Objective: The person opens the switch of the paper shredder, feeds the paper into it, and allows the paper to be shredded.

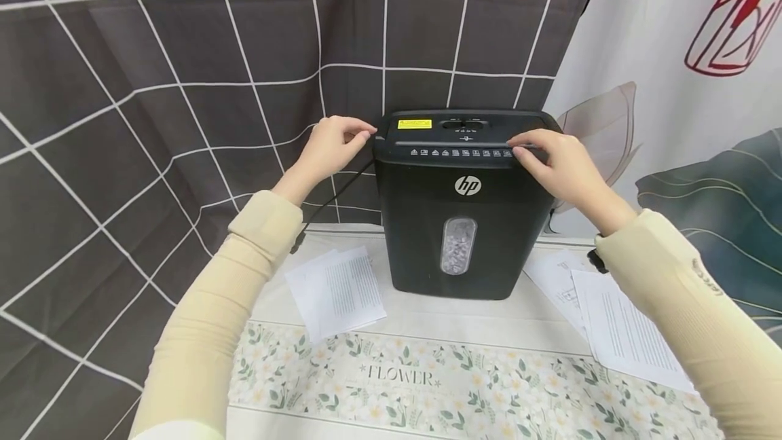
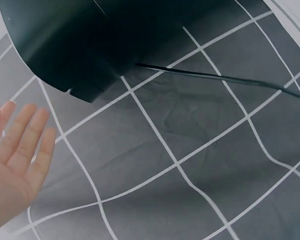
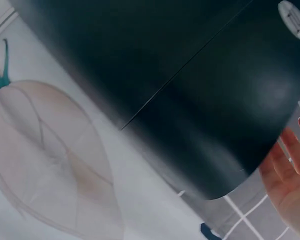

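Note:
A black HP paper shredder (image 1: 421,223) stands upright against the wall cloth, with a yellow label and a row of small icons on its top. Paper scraps show through its clear window (image 1: 458,244). At the shredder's upper left corner is my left hand (image 1: 332,144), its fingertips close to the edge; in the left wrist view the fingers look loosely straight. My right hand (image 1: 559,161) has its fingertips at the right part of the top, by the icons. Nothing shows in either hand. Whether the left fingertips touch the shredder I cannot tell.
Printed sheets (image 1: 351,290) lie left of the shredder, and more sheets (image 1: 629,324) lie to its right, partly under my right forearm. A black cord (image 1: 336,195) runs behind on the left. A floral strip (image 1: 397,386) crosses the white surface in front.

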Action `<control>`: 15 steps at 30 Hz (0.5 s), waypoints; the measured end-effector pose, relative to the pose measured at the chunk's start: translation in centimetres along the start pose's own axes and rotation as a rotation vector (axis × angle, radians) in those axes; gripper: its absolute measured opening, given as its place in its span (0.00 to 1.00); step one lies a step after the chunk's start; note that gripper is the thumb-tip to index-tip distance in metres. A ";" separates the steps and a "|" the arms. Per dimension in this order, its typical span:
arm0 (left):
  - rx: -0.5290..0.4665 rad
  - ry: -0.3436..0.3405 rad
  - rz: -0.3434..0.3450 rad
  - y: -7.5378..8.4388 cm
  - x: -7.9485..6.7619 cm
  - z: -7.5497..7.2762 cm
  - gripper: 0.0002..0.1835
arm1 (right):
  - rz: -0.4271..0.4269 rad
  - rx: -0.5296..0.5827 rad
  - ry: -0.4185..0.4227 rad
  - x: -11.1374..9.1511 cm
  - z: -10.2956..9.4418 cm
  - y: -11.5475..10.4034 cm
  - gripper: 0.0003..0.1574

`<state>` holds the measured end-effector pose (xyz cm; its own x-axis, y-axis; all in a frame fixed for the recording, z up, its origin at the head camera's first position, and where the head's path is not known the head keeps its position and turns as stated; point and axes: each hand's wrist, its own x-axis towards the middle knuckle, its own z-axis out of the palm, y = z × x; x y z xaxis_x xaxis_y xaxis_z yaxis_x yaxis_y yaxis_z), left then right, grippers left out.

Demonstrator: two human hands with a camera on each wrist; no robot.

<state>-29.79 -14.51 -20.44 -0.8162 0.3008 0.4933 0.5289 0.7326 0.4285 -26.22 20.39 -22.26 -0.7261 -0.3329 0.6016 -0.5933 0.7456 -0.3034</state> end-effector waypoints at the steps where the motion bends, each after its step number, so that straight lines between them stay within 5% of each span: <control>1: -0.012 0.018 0.000 -0.1 -0.3 0.0 0.13 | -0.009 0.015 0.007 -0.2 0.0 -0.3 0.13; 15: -0.118 0.160 -0.065 -1.4 -5.4 2.7 0.13 | -0.110 0.162 0.127 -3.3 1.4 -2.6 0.10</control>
<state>-26.80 -15.53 -25.77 -0.8071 0.1472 0.5718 0.5074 0.6681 0.5443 -22.79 18.74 -24.50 -0.6108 -0.3243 0.7223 -0.7216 0.6034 -0.3393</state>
